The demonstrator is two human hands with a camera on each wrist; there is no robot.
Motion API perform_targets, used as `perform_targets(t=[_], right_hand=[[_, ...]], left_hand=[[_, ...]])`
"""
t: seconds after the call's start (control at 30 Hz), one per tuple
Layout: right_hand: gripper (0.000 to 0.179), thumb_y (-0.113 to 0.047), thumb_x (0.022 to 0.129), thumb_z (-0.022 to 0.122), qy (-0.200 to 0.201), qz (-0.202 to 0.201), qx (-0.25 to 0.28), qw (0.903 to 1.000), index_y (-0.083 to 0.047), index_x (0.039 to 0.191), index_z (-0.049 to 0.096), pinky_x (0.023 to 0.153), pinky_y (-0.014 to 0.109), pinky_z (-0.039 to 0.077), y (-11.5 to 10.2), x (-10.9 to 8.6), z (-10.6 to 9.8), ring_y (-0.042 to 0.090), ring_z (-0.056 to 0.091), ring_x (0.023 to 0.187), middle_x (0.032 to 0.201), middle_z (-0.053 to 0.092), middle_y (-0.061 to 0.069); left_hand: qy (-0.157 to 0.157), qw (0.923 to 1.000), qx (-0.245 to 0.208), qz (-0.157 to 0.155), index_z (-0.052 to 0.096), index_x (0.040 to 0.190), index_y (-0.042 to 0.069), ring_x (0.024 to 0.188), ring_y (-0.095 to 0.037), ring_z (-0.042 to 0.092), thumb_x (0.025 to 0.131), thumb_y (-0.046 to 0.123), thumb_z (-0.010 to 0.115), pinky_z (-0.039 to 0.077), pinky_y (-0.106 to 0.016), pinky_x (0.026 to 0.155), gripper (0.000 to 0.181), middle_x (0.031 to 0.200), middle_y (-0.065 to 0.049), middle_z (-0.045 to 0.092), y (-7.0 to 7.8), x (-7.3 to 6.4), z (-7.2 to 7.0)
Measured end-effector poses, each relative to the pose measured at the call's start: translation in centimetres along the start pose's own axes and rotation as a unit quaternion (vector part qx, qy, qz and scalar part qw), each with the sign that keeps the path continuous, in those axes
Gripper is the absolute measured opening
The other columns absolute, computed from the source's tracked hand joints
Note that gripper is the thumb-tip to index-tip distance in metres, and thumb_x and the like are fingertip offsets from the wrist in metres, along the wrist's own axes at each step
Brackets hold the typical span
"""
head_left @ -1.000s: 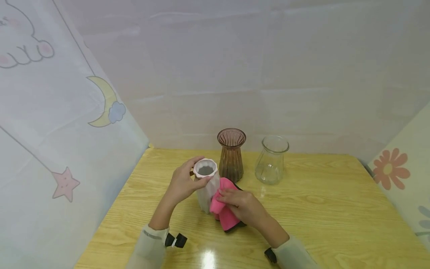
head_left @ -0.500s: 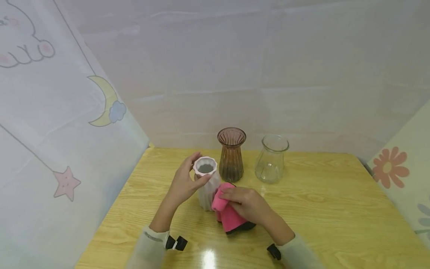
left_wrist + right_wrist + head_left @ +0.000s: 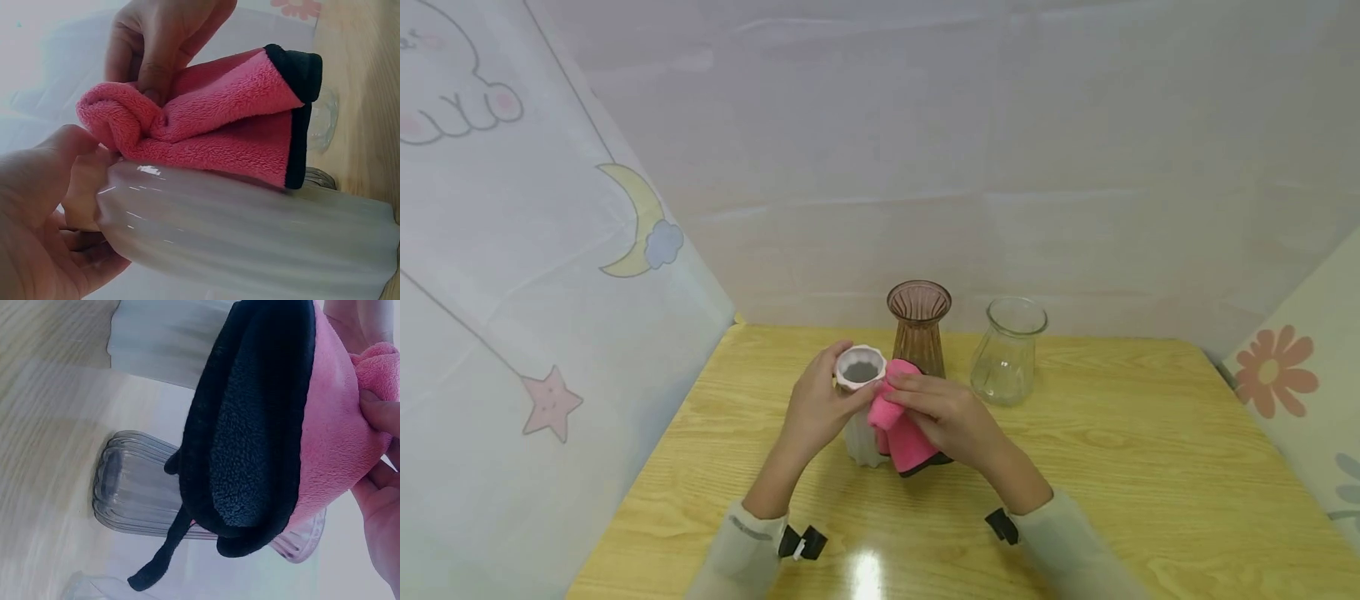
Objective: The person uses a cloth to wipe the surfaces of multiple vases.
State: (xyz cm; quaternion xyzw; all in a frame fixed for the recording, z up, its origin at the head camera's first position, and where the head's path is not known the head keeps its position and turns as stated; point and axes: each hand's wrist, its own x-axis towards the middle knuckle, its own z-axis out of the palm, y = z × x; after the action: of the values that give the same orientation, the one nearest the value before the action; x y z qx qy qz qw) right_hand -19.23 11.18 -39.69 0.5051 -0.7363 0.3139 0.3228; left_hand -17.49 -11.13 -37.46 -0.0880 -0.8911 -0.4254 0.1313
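A white fluted vase [image 3: 863, 442] stands upright on the table, and my left hand [image 3: 818, 404] grips it around the neck, just below the scalloped rim. My right hand [image 3: 953, 417] pinches a bunched pink cloth [image 3: 225, 119] with dark edging against the vase's right side, close to the rim. In the left wrist view the cloth lies along the upper part of the glossy vase [image 3: 237, 231]. Seen from the right wrist, the cloth's dark grey underside [image 3: 247, 444] hangs open, with a black loop dangling. Part of the vase's body is hidden behind the cloth.
Behind the cloth stands a purple-brown ribbed glass vase [image 3: 919, 312], its lower part covered by my right hand. Farther right is a clear glass vase [image 3: 1004, 367]. The wooden table [image 3: 1135, 467] meets a pale sheet [image 3: 1075, 167] at the back.
My right hand has lowered the cloth along the white vase, then brought it back up near the rim. My left hand keeps its hold on the neck.
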Motion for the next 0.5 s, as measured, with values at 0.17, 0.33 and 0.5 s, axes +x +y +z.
perform_targets(t=[0.17,0.33,0.5], right_hand=[[0.041,0.008,0.075,0.082,0.005,0.004,0.003,1.0000,-0.004,0.114,0.077,0.088,0.038,0.058,0.0,-0.3,0.8,0.026,0.073,0.104,0.114,0.074,0.013],[0.038,0.006,0.077,0.081,0.002,0.014,0.005,0.9999,-0.003,0.113,0.077,0.087,0.035,0.058,0.0,-1.1,1.5,0.026,0.072,0.105,0.113,0.074,0.013],[0.035,0.004,0.076,0.081,0.004,0.024,-0.001,0.9997,-0.003,0.111,0.078,0.087,0.035,0.058,-0.1,-2.1,2.4,0.025,0.073,0.103,0.112,0.075,0.013]], left_hand=[[-0.001,0.9999,0.014,0.007,0.055,0.142,0.007,0.113,-0.028,0.063,0.082,0.045,0.083,0.052,-0.049,0.091,0.076,0.129,-0.011,0.064,0.0,0.0,-0.2],[0.004,0.9998,0.014,0.010,0.058,0.139,0.009,0.105,-0.025,0.066,0.080,0.041,0.085,0.054,-0.045,0.083,0.072,0.122,-0.010,0.068,-0.1,0.2,-0.4],[-0.005,1.0000,-0.002,0.008,0.060,0.139,0.011,0.099,-0.022,0.066,0.079,0.037,0.087,0.055,-0.037,0.076,0.071,0.118,-0.006,0.070,-0.5,0.3,-0.6]])
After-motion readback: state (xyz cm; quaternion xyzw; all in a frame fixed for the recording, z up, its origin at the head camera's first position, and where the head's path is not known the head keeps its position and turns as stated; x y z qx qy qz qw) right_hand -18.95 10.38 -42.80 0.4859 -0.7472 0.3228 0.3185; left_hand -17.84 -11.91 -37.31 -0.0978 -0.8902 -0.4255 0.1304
